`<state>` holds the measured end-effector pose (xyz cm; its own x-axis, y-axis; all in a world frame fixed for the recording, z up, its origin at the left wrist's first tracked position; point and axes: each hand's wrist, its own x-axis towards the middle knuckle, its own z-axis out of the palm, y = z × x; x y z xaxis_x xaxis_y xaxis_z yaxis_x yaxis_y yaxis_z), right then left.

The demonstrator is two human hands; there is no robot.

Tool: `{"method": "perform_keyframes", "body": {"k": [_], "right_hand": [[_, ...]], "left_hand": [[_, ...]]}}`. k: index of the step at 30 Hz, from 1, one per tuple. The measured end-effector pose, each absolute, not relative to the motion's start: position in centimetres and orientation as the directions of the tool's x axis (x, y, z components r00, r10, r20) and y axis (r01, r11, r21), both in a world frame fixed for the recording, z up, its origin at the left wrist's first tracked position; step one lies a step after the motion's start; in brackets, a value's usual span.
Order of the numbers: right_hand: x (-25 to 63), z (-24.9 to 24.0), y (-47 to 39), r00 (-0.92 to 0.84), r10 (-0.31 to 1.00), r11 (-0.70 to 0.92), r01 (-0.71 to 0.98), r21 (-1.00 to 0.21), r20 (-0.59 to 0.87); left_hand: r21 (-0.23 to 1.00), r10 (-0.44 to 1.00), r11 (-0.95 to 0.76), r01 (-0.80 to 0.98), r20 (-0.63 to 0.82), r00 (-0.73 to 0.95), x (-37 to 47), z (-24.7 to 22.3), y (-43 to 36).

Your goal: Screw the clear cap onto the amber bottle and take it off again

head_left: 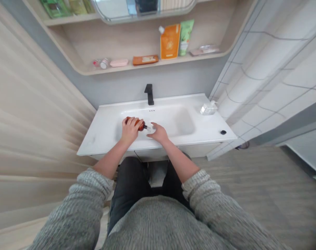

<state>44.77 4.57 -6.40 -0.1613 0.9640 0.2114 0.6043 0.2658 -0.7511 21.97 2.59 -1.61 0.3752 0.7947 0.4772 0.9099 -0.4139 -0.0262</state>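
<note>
My left hand [131, 130] is wrapped round an amber bottle [141, 127], which lies tipped on its side over the white sink basin [184, 119]. The bottle's dark neck points right, toward my right hand [159, 133]. Between the curved fingers and thumb of that hand is a small clear cup-like thing [151, 129], close to the bottle's mouth. Its exact kind is too small to make out, and I cannot tell whether liquid is flowing. Behind both hands stands a black faucet [150, 95].
On the counter's right side are a clear pump bottle [209, 108] and a small black cap [223, 132]. Above, a wall shelf [95, 71] holds an orange pouch [170, 41], a green tube [185, 37] and a pink bar [119, 63]. A beige curtain [30, 104] hangs at the left.
</note>
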Motion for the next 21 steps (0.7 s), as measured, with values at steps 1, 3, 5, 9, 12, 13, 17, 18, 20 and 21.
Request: {"method": "perform_keyframes", "body": {"k": [1,3,5,9,12,13,17,18,20,21], "right_hand": [[44.8,-6.5,4.6,-0.158,0.965,0.263,0.603,-0.753,0.21],[44.7,-6.5,4.6,-0.157,0.966,0.259,0.601,-0.757,0.206],[44.7,-6.5,4.6,-0.159,0.966,0.26,0.599,-0.757,0.206],[44.7,-6.3,4.5,-0.155,0.967,0.256,0.61,-0.75,0.204],[44.7,-6.1,4.3,-0.151,0.968,0.251,0.614,-0.748,0.201],[44.8,-6.0,4.3,-0.15,0.968,0.251,0.612,-0.75,0.202],[44.8,-5.9,4.2,-0.139,0.968,0.249,0.603,-0.758,0.208],[44.8,-5.9,4.2,-0.136,0.968,0.248,0.604,-0.758,0.209],[44.8,-6.0,4.2,-0.129,0.969,0.245,0.605,-0.758,0.21],[44.8,-6.0,4.2,-0.128,0.969,0.245,0.603,-0.759,0.212]], "left_hand": [[-0.031,0.793,-0.416,0.909,0.477,0.379,22.0,-1.5,2.6],[-0.04,0.789,-0.418,0.907,0.478,0.385,22.0,-1.3,2.6],[-0.048,0.787,-0.424,0.905,0.475,0.394,22.0,-1.2,2.7],[-0.052,0.783,-0.435,0.899,0.471,0.406,21.8,-1.0,2.9],[-0.046,0.782,-0.447,0.893,0.464,0.416,21.7,-0.9,3.2],[-0.042,0.783,-0.452,0.891,0.46,0.419,21.7,-0.8,3.3],[-0.041,0.783,-0.467,0.883,0.445,0.435,21.8,-0.2,3.3],[-0.046,0.782,-0.469,0.882,0.442,0.44,21.9,0.0,3.3],[-0.054,0.782,-0.473,0.879,0.433,0.448,22.0,0.3,3.3],[-0.054,0.783,-0.476,0.878,0.428,0.451,22.0,0.5,3.4]]}}
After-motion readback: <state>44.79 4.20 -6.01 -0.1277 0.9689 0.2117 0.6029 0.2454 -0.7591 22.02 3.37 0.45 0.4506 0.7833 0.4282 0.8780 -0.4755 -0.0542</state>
